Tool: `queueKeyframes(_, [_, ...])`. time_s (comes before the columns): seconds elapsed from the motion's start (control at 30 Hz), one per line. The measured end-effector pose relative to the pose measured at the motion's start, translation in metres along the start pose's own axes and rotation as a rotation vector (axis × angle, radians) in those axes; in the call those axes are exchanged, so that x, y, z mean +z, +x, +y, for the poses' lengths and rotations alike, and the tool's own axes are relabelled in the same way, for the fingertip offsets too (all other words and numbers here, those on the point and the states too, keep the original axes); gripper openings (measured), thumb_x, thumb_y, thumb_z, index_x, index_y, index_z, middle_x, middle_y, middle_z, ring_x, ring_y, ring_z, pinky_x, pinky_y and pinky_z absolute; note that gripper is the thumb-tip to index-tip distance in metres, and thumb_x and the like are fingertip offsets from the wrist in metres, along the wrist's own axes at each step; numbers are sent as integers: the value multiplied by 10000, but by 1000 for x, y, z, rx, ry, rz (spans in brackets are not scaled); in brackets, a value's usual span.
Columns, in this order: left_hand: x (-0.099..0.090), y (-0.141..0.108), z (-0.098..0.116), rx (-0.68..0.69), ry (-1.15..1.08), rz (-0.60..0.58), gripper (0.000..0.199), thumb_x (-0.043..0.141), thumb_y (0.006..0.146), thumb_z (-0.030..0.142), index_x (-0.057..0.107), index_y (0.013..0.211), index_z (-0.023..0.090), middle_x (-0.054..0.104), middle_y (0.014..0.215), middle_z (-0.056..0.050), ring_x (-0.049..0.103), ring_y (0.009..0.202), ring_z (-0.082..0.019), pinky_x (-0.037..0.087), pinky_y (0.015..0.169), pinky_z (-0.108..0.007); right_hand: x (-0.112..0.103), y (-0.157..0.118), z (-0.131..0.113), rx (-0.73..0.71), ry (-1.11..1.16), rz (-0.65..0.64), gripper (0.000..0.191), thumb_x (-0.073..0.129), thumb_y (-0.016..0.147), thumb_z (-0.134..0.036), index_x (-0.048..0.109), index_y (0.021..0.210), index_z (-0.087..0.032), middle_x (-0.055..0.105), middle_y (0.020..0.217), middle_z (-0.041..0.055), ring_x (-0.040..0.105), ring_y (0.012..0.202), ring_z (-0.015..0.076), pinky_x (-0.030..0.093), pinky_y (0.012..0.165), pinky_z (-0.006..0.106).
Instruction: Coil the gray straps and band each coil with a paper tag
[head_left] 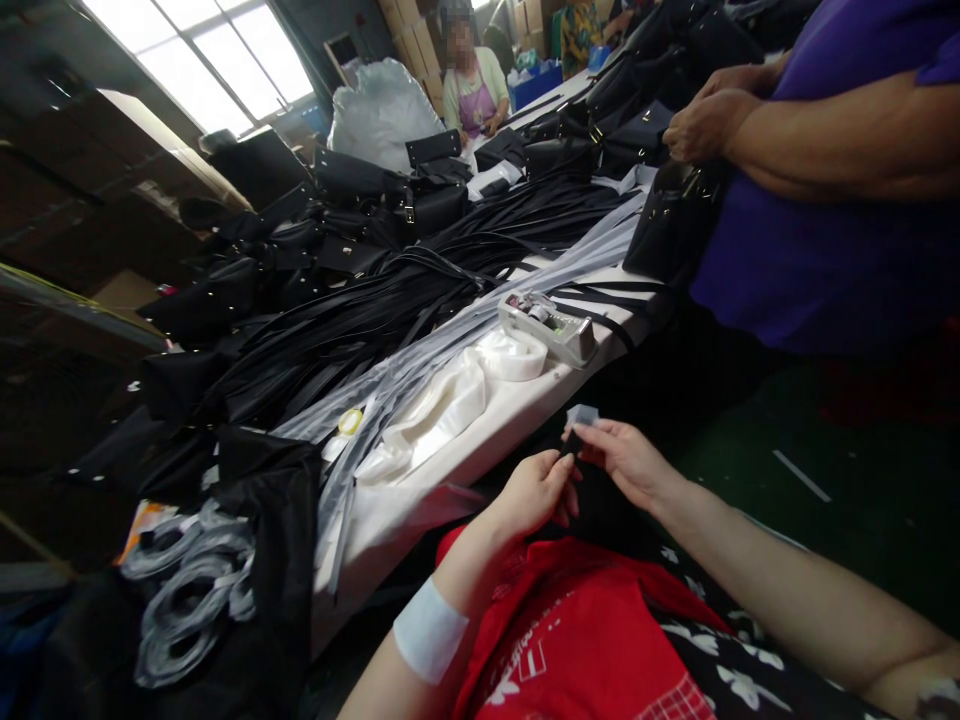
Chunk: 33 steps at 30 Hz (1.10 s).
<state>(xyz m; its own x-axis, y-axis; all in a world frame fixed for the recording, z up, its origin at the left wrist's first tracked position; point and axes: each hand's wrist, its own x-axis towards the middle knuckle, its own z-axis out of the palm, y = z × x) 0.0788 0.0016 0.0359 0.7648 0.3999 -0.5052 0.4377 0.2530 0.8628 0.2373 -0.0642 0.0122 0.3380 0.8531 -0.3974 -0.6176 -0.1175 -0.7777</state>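
Workroom with a long white counter heaped with black straps and bags, a white ribbon and a small tray near its edge. Above a red apron, the left hand pinches a small black piece between its fingers; the right hand's fingers grasp a translucent scrap against it.
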Motion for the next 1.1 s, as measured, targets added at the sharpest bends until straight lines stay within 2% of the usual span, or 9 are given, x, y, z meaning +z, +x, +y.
queueKeyframes(0.1, [-4,-5,-5,5,-7,-92,528,406,882,673,526,854,160,596,513,12,542,393,-96,412,410,-175,-17,15,-26,-156,28,209,284,870,624,-376,753,807,-194,743,810,27,666,716,137,520,603,209])
queueKeyframes(0.17, [-4,-7,-6,-3,8,-84,551,373,878,700,517,832,170,559,463,27,504,352,-98,404,380,-182,-20,18,-33,-154,-11,217,280,863,633,-382,757,807,-190,750,821,43,670,708,147,524,591,219])
queueKeyframes(0.4, [1,-4,4,53,4,31,506,382,897,662,513,816,180,505,425,56,415,292,-80,351,318,-169,6,-4,-3,-2,-108,30,349,864,623,-421,767,834,-159,752,807,57,673,748,149,523,667,222])
queueKeyframes(0.63, [-9,-20,-8,58,-14,24,515,397,890,672,521,833,176,519,429,53,438,301,-88,332,330,-172,-9,-10,4,254,-294,-235,447,689,752,-594,695,758,-147,724,735,77,664,615,154,480,515,220])
queueKeyframes(0.7, [-13,-27,-11,40,-36,31,519,405,886,674,522,823,172,516,416,52,428,294,-87,318,330,-174,-16,-14,11,145,-645,-253,456,650,774,-599,631,644,-162,663,603,50,603,510,146,416,455,226])
queueKeyframes(0.77, [-15,-34,-11,15,-52,21,524,410,881,677,526,815,170,512,403,53,415,287,-84,318,335,-178,-22,-17,17,-159,-1019,-140,346,671,784,-497,616,652,-182,625,586,20,570,515,142,412,490,244])
queueKeyframes(0.87, [-17,-41,-11,-22,-63,0,531,416,872,683,532,815,169,519,401,50,417,280,-86,321,338,-180,-26,-17,23,-504,-1318,-27,256,660,794,-328,667,1013,-197,671,763,14,592,621,150,468,617,273])
queueKeyframes(0.97, [-18,-43,-12,-31,-75,-9,525,422,872,675,536,808,167,525,397,43,423,277,-87,311,328,-171,-24,-14,24,-569,-1410,-61,400,596,833,-258,604,1225,-176,688,838,27,625,681,165,495,674,288])
queueKeyframes(1.1, [-20,-42,-14,-32,-76,-6,517,424,870,664,540,800,165,521,385,44,413,272,-85,318,313,-164,-23,-11,25,-572,-1528,-117,246,516,890,-217,704,1045,-186,718,895,54,673,785,193,507,717,291])
